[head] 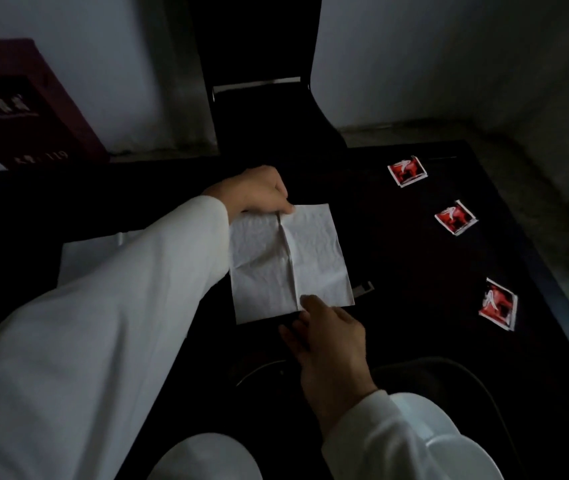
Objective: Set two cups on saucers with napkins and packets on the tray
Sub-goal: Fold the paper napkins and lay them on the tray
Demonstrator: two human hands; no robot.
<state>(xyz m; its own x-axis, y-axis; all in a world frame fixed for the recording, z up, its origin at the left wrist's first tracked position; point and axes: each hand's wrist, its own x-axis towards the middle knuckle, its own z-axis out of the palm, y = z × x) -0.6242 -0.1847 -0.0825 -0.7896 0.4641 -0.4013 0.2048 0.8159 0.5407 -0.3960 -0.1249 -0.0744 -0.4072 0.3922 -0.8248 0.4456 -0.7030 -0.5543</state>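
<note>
A white paper napkin [288, 261] lies spread on the dark table with a crease down its middle. My left hand [259, 192] pinches its far edge at the crease. My right hand [328, 341] presses fingertips on its near edge at the same crease. A second white napkin [85, 254] shows left of it, mostly hidden under my left sleeve. Three red-and-white packets lie along the right side: one far [407, 170], one middle [456, 217], one near [498, 304]. Dark round rims, perhaps saucers [262, 368], show faintly near my right wrist. No cups are visible.
A black chair [262, 109] stands behind the table's far edge. A dark red box [23, 105] leans at the back left. The dark table [414, 258] ends at the right, with grey floor beyond. The scene is dim.
</note>
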